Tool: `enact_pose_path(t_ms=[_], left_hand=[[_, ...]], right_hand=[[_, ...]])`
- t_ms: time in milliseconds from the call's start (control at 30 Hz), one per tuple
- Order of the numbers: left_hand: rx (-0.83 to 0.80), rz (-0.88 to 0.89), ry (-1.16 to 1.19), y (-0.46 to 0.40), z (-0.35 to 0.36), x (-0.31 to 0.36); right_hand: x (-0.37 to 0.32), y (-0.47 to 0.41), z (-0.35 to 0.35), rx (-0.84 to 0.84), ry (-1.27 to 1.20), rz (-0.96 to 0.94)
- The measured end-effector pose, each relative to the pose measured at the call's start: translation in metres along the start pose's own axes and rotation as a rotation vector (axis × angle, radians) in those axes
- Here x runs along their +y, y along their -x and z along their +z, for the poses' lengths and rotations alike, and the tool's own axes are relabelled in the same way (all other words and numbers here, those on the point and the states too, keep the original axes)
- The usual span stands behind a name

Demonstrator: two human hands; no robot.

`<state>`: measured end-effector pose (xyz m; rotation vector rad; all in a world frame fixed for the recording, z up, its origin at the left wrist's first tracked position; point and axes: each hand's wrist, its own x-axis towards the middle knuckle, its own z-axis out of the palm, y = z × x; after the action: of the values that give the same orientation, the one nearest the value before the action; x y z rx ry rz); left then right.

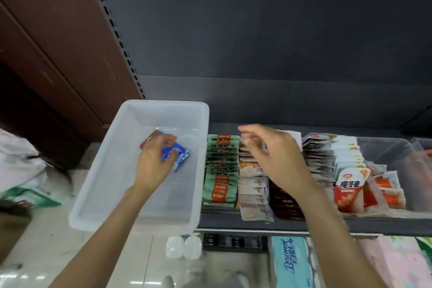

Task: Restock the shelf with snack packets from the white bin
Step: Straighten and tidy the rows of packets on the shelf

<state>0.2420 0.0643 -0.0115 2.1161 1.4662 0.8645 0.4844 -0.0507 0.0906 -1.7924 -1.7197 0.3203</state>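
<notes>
The white bin [112, 147] sits at the left end of the dark shelf [257, 223]. Inside it my left hand [154, 161] grips a blue snack packet [178, 155], with a red-brown packet [149, 139] under the fingertips. My right hand [273, 154] hovers blurred over the rows of packets on the shelf, fingers loosely bent above the beige row [253, 192]; nothing shows in it. Beside that row stand a green-and-orange row [221, 177], a dark row [318, 154] and a white-and-red row [348, 175].
A clear divider bin [397, 161] with orange packets fills the shelf's right end. Below the shelf lie tissue packs [292, 262] and two clear caps [183, 246]. Bags [21, 170] pile up at the left on the floor, beside a brown wall panel.
</notes>
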Motion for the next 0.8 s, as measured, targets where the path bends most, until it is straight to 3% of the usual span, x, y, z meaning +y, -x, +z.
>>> enact_pose_path(t_ms=[133, 267, 367, 500, 700, 800], left_hand=[[-0.143, -0.219, -0.113, -0.027, -0.003, -0.059], [-0.257, -0.368, -0.151, -0.049, 0.009, -0.103], [-0.35, -0.407, -0.192, -0.056, 0.021, -0.126], [-0.371, -0.335, -0.221, -0.056, 0.03, -0.139], [-0.353, -0.32, -0.225, -0.055, 0.033, -0.16], [-0.327, -0.278, 0.08, -0.054, 0.023, -0.145]], right_hand=[[-0.041, -0.039, 0.09, -0.169, -0.118, -0.074], [-0.053, -0.083, 0.191, -0.415, 0.072, 0.043], [-0.044, -0.103, 0.244, -0.531, 0.268, 0.152], [-0.033, -0.106, 0.281, -0.645, 0.436, 0.274], [-0.035, -0.091, 0.293, -0.554, 0.451, 0.33], [-0.036, -0.088, 0.291, -0.441, 0.197, 0.44]])
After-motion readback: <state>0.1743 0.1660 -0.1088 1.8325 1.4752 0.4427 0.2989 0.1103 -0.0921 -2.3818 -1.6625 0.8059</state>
